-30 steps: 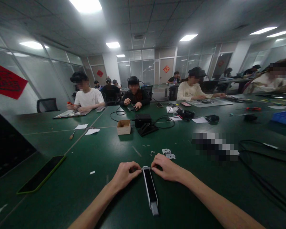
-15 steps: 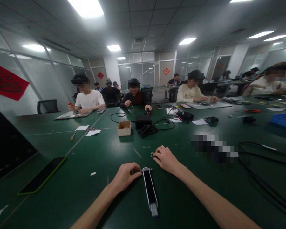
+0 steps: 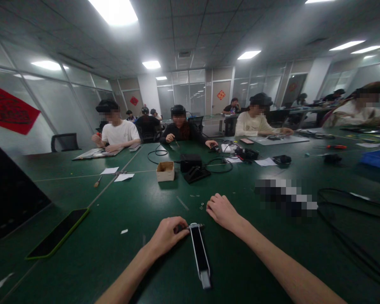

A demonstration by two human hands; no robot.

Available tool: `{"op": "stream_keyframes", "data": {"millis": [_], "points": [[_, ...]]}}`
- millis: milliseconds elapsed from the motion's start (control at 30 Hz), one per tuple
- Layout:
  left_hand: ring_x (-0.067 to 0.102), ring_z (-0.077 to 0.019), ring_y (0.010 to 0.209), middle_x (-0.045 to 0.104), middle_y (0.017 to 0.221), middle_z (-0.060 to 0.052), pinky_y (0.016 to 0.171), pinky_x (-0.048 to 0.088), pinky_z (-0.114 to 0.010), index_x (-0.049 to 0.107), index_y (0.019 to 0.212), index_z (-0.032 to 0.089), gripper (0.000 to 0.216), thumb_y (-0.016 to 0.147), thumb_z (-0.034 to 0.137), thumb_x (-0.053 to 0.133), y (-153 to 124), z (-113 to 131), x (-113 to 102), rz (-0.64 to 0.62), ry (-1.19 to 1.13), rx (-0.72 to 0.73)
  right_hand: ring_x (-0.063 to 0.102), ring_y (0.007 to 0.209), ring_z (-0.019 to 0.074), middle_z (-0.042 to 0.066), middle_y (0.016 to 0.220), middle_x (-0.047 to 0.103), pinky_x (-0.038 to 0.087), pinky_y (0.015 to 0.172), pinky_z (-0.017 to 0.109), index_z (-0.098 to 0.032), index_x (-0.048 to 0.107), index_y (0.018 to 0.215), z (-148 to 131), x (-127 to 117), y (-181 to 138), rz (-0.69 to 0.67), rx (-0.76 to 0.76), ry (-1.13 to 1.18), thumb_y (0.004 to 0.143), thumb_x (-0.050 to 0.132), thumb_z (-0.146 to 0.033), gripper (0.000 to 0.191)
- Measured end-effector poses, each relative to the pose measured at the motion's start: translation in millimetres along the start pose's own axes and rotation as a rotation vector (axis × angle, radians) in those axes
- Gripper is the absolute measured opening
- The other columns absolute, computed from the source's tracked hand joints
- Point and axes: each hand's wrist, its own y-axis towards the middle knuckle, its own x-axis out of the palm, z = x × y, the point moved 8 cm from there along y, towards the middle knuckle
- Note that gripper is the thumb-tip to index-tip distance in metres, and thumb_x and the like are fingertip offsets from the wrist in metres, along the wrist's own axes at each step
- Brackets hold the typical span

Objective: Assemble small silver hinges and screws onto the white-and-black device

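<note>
In front of me on the green table lies a long, narrow white-framed piece with a dark inside [image 3: 199, 253] and a grey block at its near end. A thin metal rod [image 3: 201, 226] sticks out sideways at its far end. My left hand [image 3: 169, 236] is closed, thumb and fingers pinching the rod's left end. To the upper right, my right hand [image 3: 223, 212] rests low over the table with its fingers curled together. What its fingertips hold, if anything, is hidden. Small metal rings [image 3: 202, 205] lie just left of those fingertips.
A phone with a green edge [image 3: 58, 233] lies at left. Ahead stand a small open box [image 3: 165, 171] and a black boxy device [image 3: 190, 162] with cables. Black cables [image 3: 351, 232] lie at right, near a blue tray [image 3: 378, 159]. Co-workers sit across the table.
My right hand has shifted slightly right, away from the small rings, which now show more plainly. My left hand stays on the rod. A co-worker opposite has moved a hand sideways to the right.
</note>
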Motion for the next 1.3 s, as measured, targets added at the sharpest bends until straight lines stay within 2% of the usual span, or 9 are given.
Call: {"op": "stream_keyframes", "data": {"millis": [167,333,533,667,1033,1300], "points": [[0.053,-0.0119,0.063,0.063,0.075,0.001,0.062,0.041,-0.022,0.066,0.091,0.018,0.016,0.081,0.030,0.059,0.0,1.5,0.2,-0.005,0.019,0.002,0.054,0.084,0.0236,0.013,0.090,0.064,0.042,0.073,0.035,-0.012,0.067,0.083,-6.3,-3.1,-2.2,-0.036,0.007,-0.031,0.086,0.050,-0.020,0.019],[0.052,-0.0120,0.063,0.063,0.074,0.001,0.062,0.041,-0.022,0.066,0.090,0.018,0.016,0.080,0.029,0.060,-0.2,3.2,-0.6,0.002,0.024,0.004,0.054,0.084,0.0244,0.014,0.087,0.064,0.041,0.073,0.036,-0.011,0.066,0.084,-8.7,-1.8,-2.3,-0.043,0.005,-0.060,0.085,0.048,-0.019,0.020],[0.053,-0.0123,0.063,0.063,0.076,0.001,0.065,0.042,-0.024,0.066,0.091,0.018,0.017,0.081,0.030,0.058,-0.7,4.7,-0.9,-0.008,0.031,0.003,0.053,0.087,0.0235,0.010,0.095,0.062,0.042,0.074,0.035,-0.015,0.064,0.090,6.1,0.7,-4.5,-0.037,0.057,0.125,0.084,0.053,-0.024,0.016],[0.053,-0.0125,0.064,0.063,0.075,0.001,0.066,0.041,-0.025,0.066,0.090,0.018,0.016,0.082,0.029,0.058,-1.1,8.0,-2.8,-0.010,0.031,0.008,0.053,0.088,0.0229,0.009,0.093,0.062,0.042,0.075,0.035,-0.016,0.065,0.089,10.4,3.6,-4.3,-0.062,0.042,0.150,0.086,0.051,-0.027,0.017],[0.053,-0.0125,0.065,0.062,0.074,0.002,0.066,0.040,-0.024,0.066,0.090,0.019,0.015,0.082,0.029,0.058,-0.5,2.4,0.6,-0.012,0.038,0.005,0.052,0.090,0.0218,0.008,0.094,0.062,0.038,0.076,0.034,-0.017,0.065,0.090,5.4,1.3,-4.6,-0.069,0.000,0.076,0.089,0.049,-0.023,0.017],[0.055,-0.0140,0.067,0.065,0.078,0.001,0.070,0.040,-0.027,0.065,0.092,0.021,0.016,0.083,0.031,0.056,-1.3,5.6,-0.4,-0.014,0.112,0.019,0.053,0.094,0.0230,0.010,0.094,0.064,0.037,0.079,0.034,-0.015,0.069,0.089,-14.3,-5.9,-1.6,-0.067,-0.107,-0.134,0.089,0.050,-0.019,0.019]]}}
